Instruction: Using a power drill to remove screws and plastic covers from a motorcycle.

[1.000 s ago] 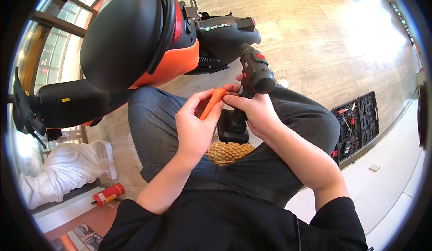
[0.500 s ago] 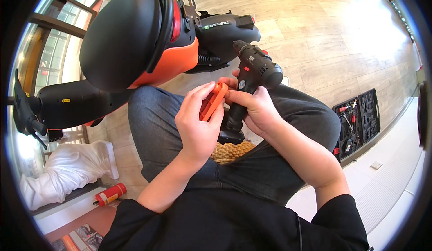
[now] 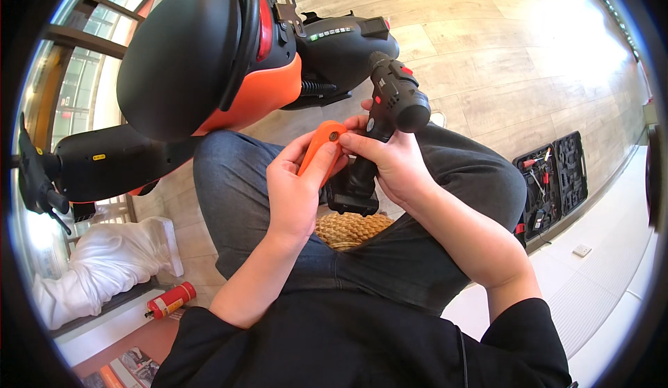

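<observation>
My left hand (image 3: 291, 192) is closed around a small orange plastic part (image 3: 321, 141), its rounded end facing up and a dark round hole showing near that end. In my right hand (image 3: 403, 171) is a black cordless drill (image 3: 394, 93) with red buttons, its chuck pointing away from me and its battery base hanging low between my knees. The thumb of that same hand reaches over to the orange part and touches it beside the hole. Whether its fingertips also pinch something small there cannot be seen.
Ahead to the left stands a black and orange electric scooter (image 3: 254, 99). An opened tool case (image 3: 550, 186) lies on the floor at right. A red fire extinguisher (image 3: 170, 300) and a white plastic-wrapped object (image 3: 115, 266) are at lower left. Below me shows a woven seat (image 3: 351, 231).
The orange part has been turned, so its face with the hole now shows. The drill has tilted more upright, and my right thumb has come to the hole's edge.
</observation>
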A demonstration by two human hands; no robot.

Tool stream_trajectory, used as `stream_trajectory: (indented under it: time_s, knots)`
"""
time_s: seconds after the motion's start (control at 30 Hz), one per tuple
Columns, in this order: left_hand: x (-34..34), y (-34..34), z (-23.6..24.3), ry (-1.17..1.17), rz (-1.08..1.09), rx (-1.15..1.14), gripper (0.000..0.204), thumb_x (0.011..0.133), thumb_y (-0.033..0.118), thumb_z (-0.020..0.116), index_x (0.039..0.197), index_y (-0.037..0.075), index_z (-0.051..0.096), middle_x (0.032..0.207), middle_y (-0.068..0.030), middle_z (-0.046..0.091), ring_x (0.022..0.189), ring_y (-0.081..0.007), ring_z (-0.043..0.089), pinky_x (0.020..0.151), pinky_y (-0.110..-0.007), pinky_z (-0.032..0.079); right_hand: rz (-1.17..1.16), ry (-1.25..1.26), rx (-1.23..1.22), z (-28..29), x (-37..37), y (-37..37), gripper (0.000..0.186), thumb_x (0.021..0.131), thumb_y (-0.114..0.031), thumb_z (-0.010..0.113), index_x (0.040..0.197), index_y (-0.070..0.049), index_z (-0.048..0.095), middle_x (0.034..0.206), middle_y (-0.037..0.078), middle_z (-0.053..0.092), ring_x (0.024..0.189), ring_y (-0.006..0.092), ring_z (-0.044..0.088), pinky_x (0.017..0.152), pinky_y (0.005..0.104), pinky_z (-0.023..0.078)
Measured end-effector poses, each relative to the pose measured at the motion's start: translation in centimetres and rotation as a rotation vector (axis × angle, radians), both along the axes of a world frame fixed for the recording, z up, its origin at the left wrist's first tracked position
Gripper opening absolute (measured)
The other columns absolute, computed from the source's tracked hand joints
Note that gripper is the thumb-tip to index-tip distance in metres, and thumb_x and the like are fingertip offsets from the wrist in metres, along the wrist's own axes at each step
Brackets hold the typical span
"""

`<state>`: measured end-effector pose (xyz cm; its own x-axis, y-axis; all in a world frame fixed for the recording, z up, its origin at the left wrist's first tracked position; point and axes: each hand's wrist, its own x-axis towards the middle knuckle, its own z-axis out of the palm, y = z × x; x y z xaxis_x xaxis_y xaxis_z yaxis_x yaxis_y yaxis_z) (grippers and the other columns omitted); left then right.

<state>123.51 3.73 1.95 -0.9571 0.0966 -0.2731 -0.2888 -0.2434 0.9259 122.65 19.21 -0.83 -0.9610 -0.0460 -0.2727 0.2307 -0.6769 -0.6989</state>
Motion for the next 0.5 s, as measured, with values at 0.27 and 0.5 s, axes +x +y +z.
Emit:
stream_trajectory:
  time_s: [0.27, 0.5]
  knots:
    - [-0.1, -0.4, -0.4, -0.010, -0.010, -0.002, 0.032, 0.099, 0.011, 0.064, 0.126, -0.005, 0.060, 0.115, -0.0119, 0.069, 0.099, -0.0154, 0.068, 0.093, -0.031, 0.055, 0.042, 0.016, 0.057, -0.1, -0.1, 0.2, 0.070, 0.082, 0.006, 0.075, 0.136, -0.003, 0.033, 0.112, 0.014, 0.061, 0.096, 0.0185, 0.066, 0.083, 0.0334, 0.058]
    - [-0.7, -1.4, -0.6, -0.030, -0.091, -0.148, 0.020, 0.098, 0.009, 0.061, 0.115, -0.002, 0.062, 0.105, -0.0086, 0.070, 0.091, -0.0114, 0.066, 0.086, -0.026, 0.051, 0.156, -0.017, 0.171, 0.5, 0.2, 0.3, 0.069, 0.081, 0.007, 0.075, 0.137, -0.002, 0.036, 0.111, 0.014, 0.063, 0.096, 0.0167, 0.066, 0.088, 0.0327, 0.056]
